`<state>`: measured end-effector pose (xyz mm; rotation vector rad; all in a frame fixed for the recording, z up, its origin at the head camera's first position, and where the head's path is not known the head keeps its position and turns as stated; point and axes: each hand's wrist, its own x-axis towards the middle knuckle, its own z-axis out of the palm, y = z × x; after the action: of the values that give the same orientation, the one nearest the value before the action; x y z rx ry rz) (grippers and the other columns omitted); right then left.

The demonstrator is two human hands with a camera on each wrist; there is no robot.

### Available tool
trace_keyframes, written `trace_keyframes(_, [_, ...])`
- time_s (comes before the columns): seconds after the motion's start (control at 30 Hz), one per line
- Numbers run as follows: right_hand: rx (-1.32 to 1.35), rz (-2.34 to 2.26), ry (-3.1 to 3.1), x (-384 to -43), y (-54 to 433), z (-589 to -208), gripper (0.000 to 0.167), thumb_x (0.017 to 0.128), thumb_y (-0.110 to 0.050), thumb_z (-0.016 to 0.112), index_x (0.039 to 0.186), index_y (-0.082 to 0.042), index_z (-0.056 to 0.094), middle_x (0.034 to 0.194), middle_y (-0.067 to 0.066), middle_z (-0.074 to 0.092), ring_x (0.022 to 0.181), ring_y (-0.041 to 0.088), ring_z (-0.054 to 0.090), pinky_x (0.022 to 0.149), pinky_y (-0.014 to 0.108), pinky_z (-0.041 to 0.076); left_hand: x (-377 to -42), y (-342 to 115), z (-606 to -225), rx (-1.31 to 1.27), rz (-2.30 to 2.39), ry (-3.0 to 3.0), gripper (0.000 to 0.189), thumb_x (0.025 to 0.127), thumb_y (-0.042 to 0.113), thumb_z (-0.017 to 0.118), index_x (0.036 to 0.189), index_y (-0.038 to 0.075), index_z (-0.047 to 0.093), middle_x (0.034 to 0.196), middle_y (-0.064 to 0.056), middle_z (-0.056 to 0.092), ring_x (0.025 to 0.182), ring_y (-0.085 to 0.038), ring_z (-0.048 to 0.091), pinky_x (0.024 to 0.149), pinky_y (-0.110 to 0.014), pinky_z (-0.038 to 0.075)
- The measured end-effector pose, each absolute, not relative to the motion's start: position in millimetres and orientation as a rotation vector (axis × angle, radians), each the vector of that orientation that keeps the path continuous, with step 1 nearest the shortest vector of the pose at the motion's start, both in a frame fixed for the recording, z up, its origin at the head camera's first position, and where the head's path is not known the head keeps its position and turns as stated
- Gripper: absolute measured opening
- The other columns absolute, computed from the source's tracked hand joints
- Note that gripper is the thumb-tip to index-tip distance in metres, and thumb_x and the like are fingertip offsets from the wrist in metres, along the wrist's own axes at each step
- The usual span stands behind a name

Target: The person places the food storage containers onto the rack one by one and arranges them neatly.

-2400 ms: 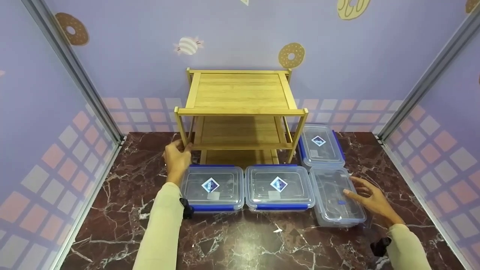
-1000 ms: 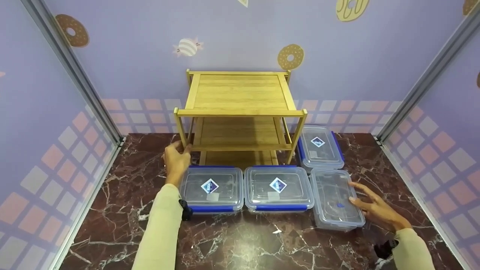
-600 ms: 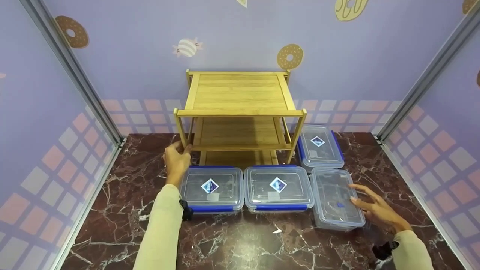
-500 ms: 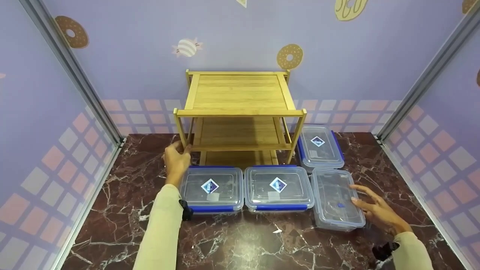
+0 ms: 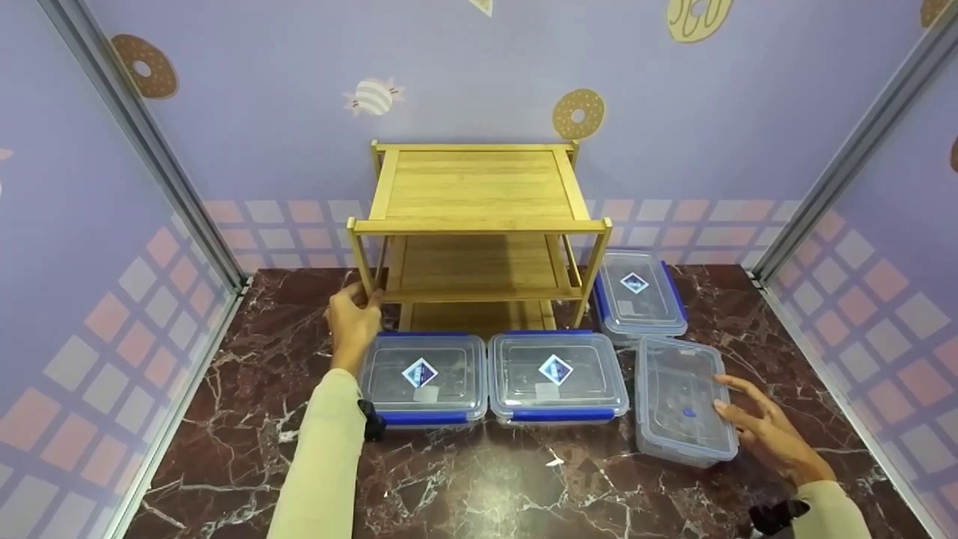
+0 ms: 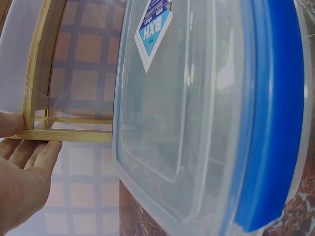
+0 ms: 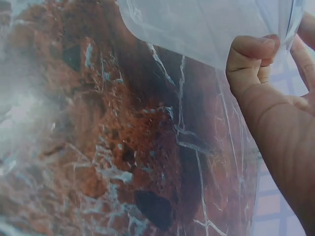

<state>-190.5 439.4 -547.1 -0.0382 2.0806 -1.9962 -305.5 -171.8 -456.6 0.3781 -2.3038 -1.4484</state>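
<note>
My left hand (image 5: 353, 322) holds the left front post of a wooden shelf rack (image 5: 483, 183), thumb on one side and fingers on the other. In the left wrist view, the same hand (image 6: 27, 182) is around the wooden post. On the right, a clear plastic food container (image 5: 673, 397) has its right rim pinched between the thumb and fingers of my right hand (image 5: 775, 442). The right wrist view shows the thumb curled on the edge of that container (image 7: 192, 27), which seems tilted above the tabletop. Its contents, if any, cannot be made out.
Two blue-clipped containers, a left one (image 5: 449, 389) and a middle one (image 5: 524, 389), lie in front of the rack. Another container (image 5: 651, 307) lies right of the rack. Patterned walls (image 5: 479, 75) enclose the dark marbled tabletop (image 5: 479, 486) on three sides.
My right hand has shifted right with the clear container, widening the gap to the middle one. Earlier its fingers lay farther over the lid. My left hand stays on the post.
</note>
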Motion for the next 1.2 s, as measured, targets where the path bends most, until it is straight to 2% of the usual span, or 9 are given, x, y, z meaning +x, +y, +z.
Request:
trace_keyframes(0.23, [-0.110, -2.080, 2.065, -182, 443, -544, 0.046, 0.107, -0.006, 0.046, 0.151, -0.012, 0.033, 0.124, 0.008, 0.058, 0.104, 0.019, 0.067, 0.085, 0.043, 0.059, -307, -172, -457, 0.351, -1.447, -2.285, 0.026, 0.094, 0.014, 0.070, 0.115, 0.000, 0.073, 0.110, -0.019, 0.074, 0.100, -0.033, 0.069, 0.096, -0.045, 0.050])
trace_keyframes(0.43, [-0.117, -2.160, 2.073, -173, 445, -539, 0.044, 0.107, -0.003, 0.044, 0.149, -0.013, 0.037, 0.126, 0.004, 0.055, 0.105, 0.019, 0.067, 0.085, 0.042, 0.059, -308, -172, -456, 0.343, -1.445, -2.289, 0.025, 0.095, 0.014, 0.070, 0.115, -0.001, 0.073, 0.111, -0.020, 0.073, 0.104, -0.035, 0.068, 0.100, -0.047, 0.048])
trace_keyframes(0.63, [-0.164, -2.233, 2.043, -165, 442, -533, 0.043, 0.106, 0.001, 0.042, 0.145, -0.018, 0.041, 0.117, 0.007, 0.062, 0.101, 0.020, 0.069, 0.082, 0.042, 0.061, -308, -173, -456, 0.345, -1.422, -2.304, 0.024, 0.095, 0.015, 0.070, 0.113, -0.001, 0.074, 0.110, -0.020, 0.074, 0.103, -0.035, 0.068, 0.099, -0.047, 0.048])
trace_keyframes(0.87, [-0.226, -2.263, 2.028, -159, 429, -518, 0.046, 0.106, 0.002, 0.040, 0.150, -0.012, 0.036, 0.127, 0.007, 0.050, 0.104, 0.024, 0.069, 0.080, 0.048, 0.060, -308, -174, -455, 0.355, -1.434, -2.306, 0.024, 0.095, 0.015, 0.070, 0.113, 0.000, 0.074, 0.106, -0.018, 0.075, 0.098, -0.032, 0.070, 0.096, -0.045, 0.050])
trace_keyframes(1.2, [-0.389, -2.277, 1.974, -158, 399, -495, 0.051, 0.105, 0.008, 0.037, 0.152, -0.008, 0.030, 0.128, 0.015, 0.058, 0.109, 0.031, 0.067, 0.085, 0.052, 0.059, -306, -175, -456, 0.346, -1.434, -2.332, 0.027, 0.095, 0.014, 0.070, 0.118, 0.000, 0.072, 0.115, -0.020, 0.073, 0.109, -0.036, 0.068, 0.101, -0.047, 0.049])
